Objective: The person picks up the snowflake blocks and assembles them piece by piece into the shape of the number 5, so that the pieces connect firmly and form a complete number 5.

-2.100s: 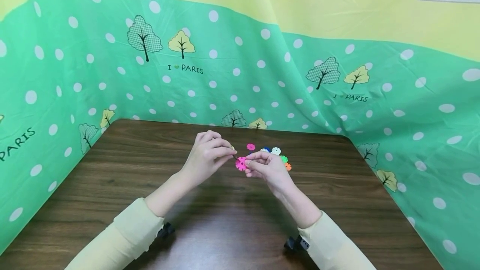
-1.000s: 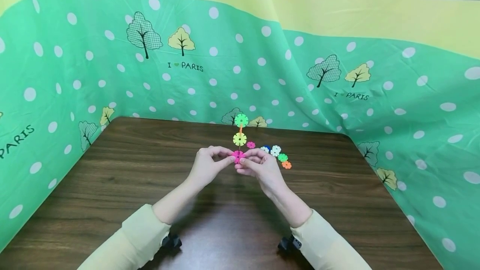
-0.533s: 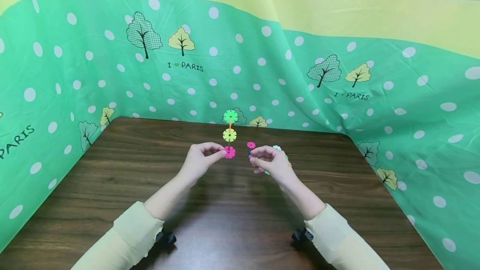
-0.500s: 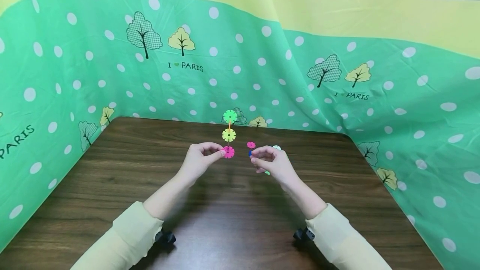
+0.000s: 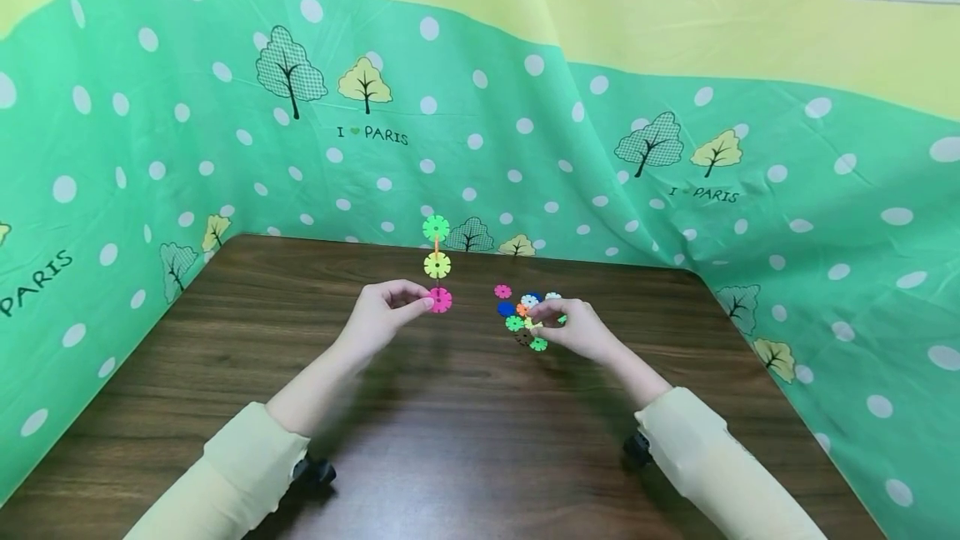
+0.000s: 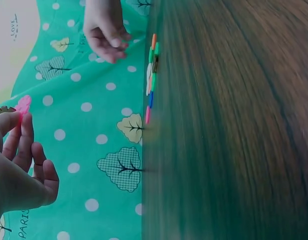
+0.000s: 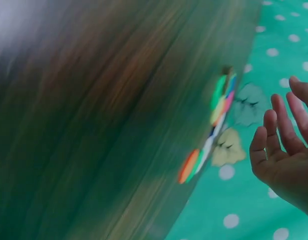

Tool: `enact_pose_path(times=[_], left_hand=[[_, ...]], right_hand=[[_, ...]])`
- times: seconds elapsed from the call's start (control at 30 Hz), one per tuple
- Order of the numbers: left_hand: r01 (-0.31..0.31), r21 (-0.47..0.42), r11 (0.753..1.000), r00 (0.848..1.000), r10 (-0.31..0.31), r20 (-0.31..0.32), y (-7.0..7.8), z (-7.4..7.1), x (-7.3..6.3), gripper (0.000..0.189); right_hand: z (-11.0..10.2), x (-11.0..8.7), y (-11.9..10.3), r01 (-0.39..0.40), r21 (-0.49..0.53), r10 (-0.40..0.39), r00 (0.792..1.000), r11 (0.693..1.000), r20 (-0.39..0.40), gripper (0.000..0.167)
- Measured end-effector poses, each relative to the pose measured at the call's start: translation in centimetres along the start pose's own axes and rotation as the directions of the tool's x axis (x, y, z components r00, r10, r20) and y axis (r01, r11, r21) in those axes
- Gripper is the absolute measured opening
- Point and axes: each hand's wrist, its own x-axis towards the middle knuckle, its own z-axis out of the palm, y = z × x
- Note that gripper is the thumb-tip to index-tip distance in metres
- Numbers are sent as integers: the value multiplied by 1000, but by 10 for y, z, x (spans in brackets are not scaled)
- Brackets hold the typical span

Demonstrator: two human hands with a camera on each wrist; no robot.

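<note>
My left hand pinches the pink notched plastic disc at the bottom of an upright chain of interlocking snowflake discs. Above it come a brown disc, a yellow disc, an orange disc seen edge-on and a green disc on top. My right hand hovers by the loose discs, covering some of them in the head view. Its fingers stand apart with nothing between them in the right wrist view.
Loose discs lie at the table's back right: a blue disc, a pink disc, a white disc, a green disc, a brown disc and others. A polka-dot curtain hangs behind the wooden table.
Both hands were together at the pink disc. The right hand has let go and moved right over the loose discs. The left hand has carried the chain left and slightly up.
</note>
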Motion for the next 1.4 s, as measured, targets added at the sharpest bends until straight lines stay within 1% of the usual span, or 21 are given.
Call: enact_pose_path(times=[0.1, 0.17, 0.23, 0.37, 0.47, 0.6, 0.8, 0.87, 1.0, 1.07, 1.1, 1.13, 1.27, 1.33, 1.4], left_hand=[[-5, 1, 1000, 1000, 5, 22, 1, -3, 0, 18], [-4, 12, 1000, 1000, 4, 31, 1, -4, 0, 18], [-2, 25, 1000, 999, 1, 41, 1, -6, 0, 17], [-1, 25, 1000, 998, -1, 67, 1, -8, 0, 16], [-2, 8, 1000, 997, 1, 83, 0, -8, 1, 18], [7, 10, 1000, 997, -8, 73, -1, -8, 2, 18], [35, -24, 999, 998, -33, 56, -1, -8, 3, 20], [46, -39, 998, 998, -43, 54, -1, -8, 3, 21], [51, -53, 997, 998, -49, 45, 0, -5, 1, 22], [43, -53, 998, 998, -41, 38, 1, -2, 0, 21], [40, -53, 998, 998, -38, 39, 4, -1, -2, 20], [42, -58, 997, 998, -39, 40, 4, -1, -2, 20], [51, -81, 995, 998, -47, 50, 4, 2, -3, 19], [51, -88, 995, 998, -47, 48, 2, 4, -2, 19], [41, -88, 995, 998, -37, 42, 4, 6, -3, 19]], right_hand=[[0, 4, 10, 50, -107, -47, 998, 993, 36, 27], [1, 6, 17, 66, -166, -55, 996, 984, 66, 27], [3, 9, 23, 67, -217, -47, 994, 974, 100, 28], [7, 13, 33, 53, -268, -10, 987, 962, 157, 31], [9, 15, 36, 67, -278, -18, 984, 958, 175, 29], [10, 16, 34, 63, -267, -16, 985, 962, 172, 25], [10, 17, 32, 16, -236, 22, 987, 972, 158, 28], [10, 17, 32, 2, -214, 31, 989, 977, 147, 27], [7, 13, 32, -23, -162, 43, 992, 987, 117, 19], [6, 10, 32, -45, -119, 57, 993, 992, 101, 16], [5, 9, 31, -52, -96, 61, 994, 994, 92, 15], [4, 7, 30, -59, -71, 65, 994, 996, 84, 14], [0, 2, 21, -84, 15, 83, 996, 996, 41, 14], [-3, -1, 13, -83, 41, 83, 996, 996, 17, 15], [-6, -3, 5, -63, 47, 64, 998, 997, -10, 15]])
